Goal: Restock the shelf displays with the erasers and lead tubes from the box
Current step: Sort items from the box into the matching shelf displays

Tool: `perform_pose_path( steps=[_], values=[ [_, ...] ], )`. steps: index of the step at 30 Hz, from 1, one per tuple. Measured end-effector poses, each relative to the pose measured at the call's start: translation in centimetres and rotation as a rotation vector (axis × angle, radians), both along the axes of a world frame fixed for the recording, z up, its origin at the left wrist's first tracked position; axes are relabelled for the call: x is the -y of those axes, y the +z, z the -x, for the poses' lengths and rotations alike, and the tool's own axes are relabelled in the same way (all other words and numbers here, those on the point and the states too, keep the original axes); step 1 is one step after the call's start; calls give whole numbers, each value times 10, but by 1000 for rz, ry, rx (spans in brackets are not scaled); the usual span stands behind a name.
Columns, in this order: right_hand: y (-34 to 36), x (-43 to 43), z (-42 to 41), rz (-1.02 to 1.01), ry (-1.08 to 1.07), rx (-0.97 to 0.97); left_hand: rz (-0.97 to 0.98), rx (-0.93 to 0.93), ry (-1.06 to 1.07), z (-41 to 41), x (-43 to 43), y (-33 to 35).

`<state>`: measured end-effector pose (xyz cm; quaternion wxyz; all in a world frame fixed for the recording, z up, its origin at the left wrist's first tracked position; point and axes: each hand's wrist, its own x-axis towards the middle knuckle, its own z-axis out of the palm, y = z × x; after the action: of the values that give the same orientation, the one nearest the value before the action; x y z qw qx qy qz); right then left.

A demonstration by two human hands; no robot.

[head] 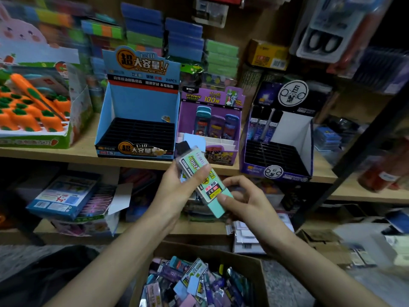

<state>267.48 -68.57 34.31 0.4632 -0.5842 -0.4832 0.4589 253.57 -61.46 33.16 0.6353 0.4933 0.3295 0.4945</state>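
Both my hands hold a mint-green lead tube point(200, 178) with a black cap, tilted, in front of the shelf edge. My left hand point(177, 191) grips its upper part, thumb across the label. My right hand point(245, 200) pinches its lower green end. Below, a cardboard box point(250, 262) holds several mixed lead tubes and erasers point(188, 284). On the shelf stand a blue display point(141, 103) with bare black slots, a purple display point(210, 125) with three tubes, and a dark display point(278, 134) with a few black tubes.
A carrot eraser display point(33, 111) sits at the shelf's left. Stacked coloured packs point(183, 38) line the back wall. A black metal rack post point(354, 156) slants at the right. Lower shelves carry more boxes point(64, 196).
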Motion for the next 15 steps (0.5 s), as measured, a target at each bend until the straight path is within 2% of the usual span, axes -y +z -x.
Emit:
perform_pose_path(
  steps=[7, 12, 15],
  values=[
    [6, 14, -37, -129, -156, -60, 3, -5, -186, -23, 11, -9],
    [18, 14, -61, -174, -273, -137, -57, -113, -372, -20, 11, -8],
    [32, 13, -71, -260, -328, -93, -77, -158, -342, -10, 6, -3]
  ],
)
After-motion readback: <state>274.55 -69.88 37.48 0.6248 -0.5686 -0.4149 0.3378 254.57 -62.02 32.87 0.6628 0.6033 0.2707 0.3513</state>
